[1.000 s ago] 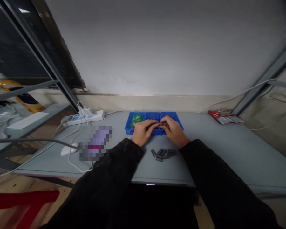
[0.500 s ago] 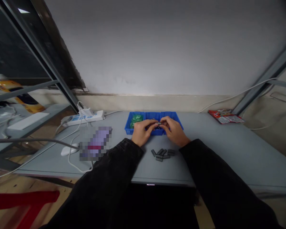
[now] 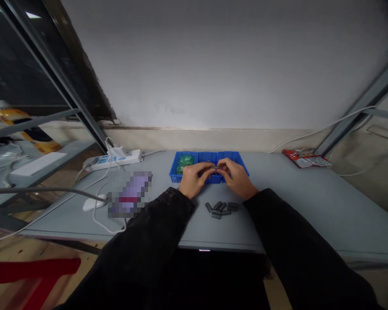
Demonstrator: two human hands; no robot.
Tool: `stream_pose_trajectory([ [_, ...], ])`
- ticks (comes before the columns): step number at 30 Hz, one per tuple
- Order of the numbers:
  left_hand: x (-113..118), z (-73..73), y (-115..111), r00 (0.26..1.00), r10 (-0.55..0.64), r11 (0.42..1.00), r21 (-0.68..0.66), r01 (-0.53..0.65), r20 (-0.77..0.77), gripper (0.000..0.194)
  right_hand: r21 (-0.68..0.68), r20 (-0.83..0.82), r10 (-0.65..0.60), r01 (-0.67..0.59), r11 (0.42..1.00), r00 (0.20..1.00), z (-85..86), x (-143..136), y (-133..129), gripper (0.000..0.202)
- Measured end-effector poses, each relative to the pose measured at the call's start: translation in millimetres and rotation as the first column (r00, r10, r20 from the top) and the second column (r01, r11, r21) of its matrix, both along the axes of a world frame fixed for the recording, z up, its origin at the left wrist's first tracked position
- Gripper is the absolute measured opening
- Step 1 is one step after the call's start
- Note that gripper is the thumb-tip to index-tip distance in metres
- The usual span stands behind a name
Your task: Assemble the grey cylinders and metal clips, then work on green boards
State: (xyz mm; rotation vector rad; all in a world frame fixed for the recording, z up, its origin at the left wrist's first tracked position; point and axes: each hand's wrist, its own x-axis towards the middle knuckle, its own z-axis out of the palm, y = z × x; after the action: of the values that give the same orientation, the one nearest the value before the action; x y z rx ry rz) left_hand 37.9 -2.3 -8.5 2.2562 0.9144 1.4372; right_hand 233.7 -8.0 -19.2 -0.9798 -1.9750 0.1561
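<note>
Fingertips of my left hand (image 3: pixel 193 177) and my right hand (image 3: pixel 237 180) meet in a pinch over the blue bins (image 3: pixel 175 178). Between them is a small dark grey cylinder (image 3: pixel 216 167), mostly covered by the fingers. Green pieces (image 3: pixel 186 161) lie in the left bin. Small thin metal-looking parts show in the middle bin, partly hidden by my hands, and the right bin's contents are hard to make out. Nearer to me on the table, below my hands, lie several dark grey cylinders (image 3: pixel 217 212) in a loose group.
A power strip (image 3: pixel 118 159) with cables stands at the back left. In front of it are a blurred-out purple item (image 3: pixel 134 191) and a white adapter (image 3: pixel 93 203). A red packet (image 3: pixel 307 158) lies at the back right. The wall rises behind the table (image 3: pixel 294 202).
My fingers have shifted slightly around the small cylinder, which now shows less. Both hands otherwise keep their place above the bins, and the loose cylinders lie unchanged.
</note>
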Motion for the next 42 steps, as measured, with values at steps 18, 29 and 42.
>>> stream_pose_trajectory([
  [18, 0.5, 2.1, -2.3, 0.999, -0.029, 1.0, 0.002, 0.029, -0.017, 0.016, -0.002, 0.017, 0.033, -0.033, 0.999, 0.999, 0.2, -0.2, 1.0, 0.015],
  [29, 0.0, 0.0, 0.1, 1.0, 0.023, 0.999, 0.039, -0.023, -0.001, 0.016, -0.039, 0.002, 0.006, -0.006, 0.999, 1.0, -0.4, -0.8, 0.7, 0.013],
  [42, 1.4, 0.1, -1.1, 1.0, 0.028, 0.999, 0.045, -0.028, 0.003, 0.016, -0.046, 0.017, 0.037, -0.036, 0.998, 0.999, 0.7, -1.5, -0.6, 0.018],
])
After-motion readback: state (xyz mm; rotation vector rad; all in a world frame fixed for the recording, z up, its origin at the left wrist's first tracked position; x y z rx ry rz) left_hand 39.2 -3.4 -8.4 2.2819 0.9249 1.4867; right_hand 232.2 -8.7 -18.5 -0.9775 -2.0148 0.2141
